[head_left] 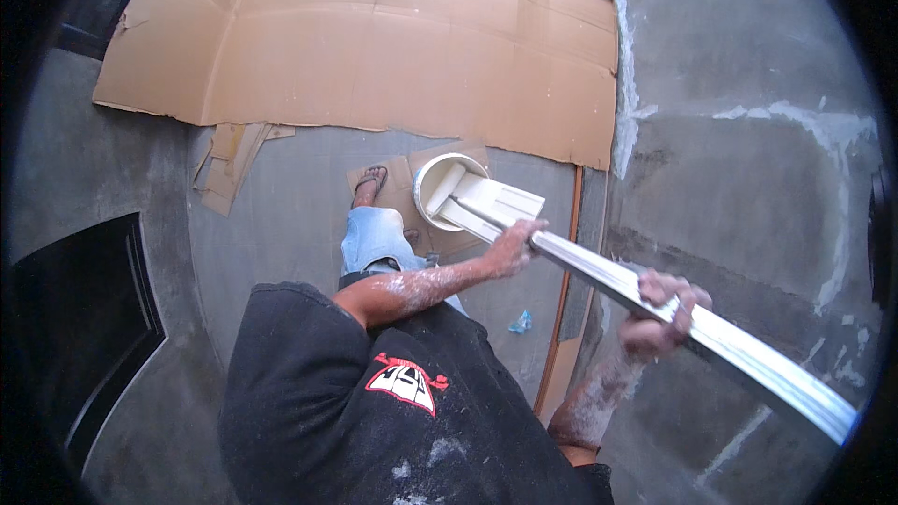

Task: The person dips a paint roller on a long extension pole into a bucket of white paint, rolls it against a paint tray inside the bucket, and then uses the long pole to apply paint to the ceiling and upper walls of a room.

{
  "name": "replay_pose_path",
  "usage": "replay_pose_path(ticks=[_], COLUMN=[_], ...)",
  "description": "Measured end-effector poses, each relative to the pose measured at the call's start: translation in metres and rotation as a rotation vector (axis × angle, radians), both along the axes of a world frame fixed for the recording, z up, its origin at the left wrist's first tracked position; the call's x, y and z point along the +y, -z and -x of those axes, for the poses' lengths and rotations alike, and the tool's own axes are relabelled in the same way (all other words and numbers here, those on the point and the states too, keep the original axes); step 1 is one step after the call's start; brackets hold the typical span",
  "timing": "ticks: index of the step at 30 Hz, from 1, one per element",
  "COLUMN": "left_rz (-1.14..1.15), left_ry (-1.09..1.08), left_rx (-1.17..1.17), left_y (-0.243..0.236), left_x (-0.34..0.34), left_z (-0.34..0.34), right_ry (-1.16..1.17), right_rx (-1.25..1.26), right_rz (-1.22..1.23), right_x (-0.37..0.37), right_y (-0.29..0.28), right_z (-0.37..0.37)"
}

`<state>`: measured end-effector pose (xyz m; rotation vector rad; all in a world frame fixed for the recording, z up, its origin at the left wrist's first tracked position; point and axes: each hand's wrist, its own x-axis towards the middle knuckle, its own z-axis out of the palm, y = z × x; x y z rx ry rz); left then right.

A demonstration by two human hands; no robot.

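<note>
My left hand (pixel 513 248) is closed around a long silvery metal pole (pixel 767 369), near its far end. Further back along the pole, my right hand (pixel 662 313) grips it with wrapped fingers. The pole slants from the bucket out to the lower right. At its far end a white paint roller (pixel 443 191) rests inside a round white bucket (pixel 420 178), beside a pale ridged panel (pixel 513 198) that slopes out over the rim. How the roller is fixed to the pole is partly hidden. White smears cover both forearms and hands.
Cardboard sheets (pixel 402 56) cover the far floor, with smaller pieces (pixel 236 164) at their left edge. A grey wall with white patched seams (pixel 730 178) rises at right. Dark framed panel (pixel 84 318) at left. Blue crumpled plastic (pixel 521 322) lies on the floor near my sandalled foot (pixel 372 182).
</note>
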<state>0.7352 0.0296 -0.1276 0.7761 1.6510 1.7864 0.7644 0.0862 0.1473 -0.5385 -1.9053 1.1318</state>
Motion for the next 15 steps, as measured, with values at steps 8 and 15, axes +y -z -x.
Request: replay_pose_path(ticks=[8,15], left_rz=[0.102,0.267], left_ry=[0.335,0.51], left_rx=[-0.407,-1.6], left_y=[-0.064,-0.042], left_x=[-0.032,0.004], left_z=[-0.03,-0.1], right_ry=[0.264,0.653], right_rx=[0.282,0.411], right_rz=[-0.141,-0.252], right_x=[0.009,-0.013], right_y=[-0.154,-0.181], right_z=[-0.12,-0.203])
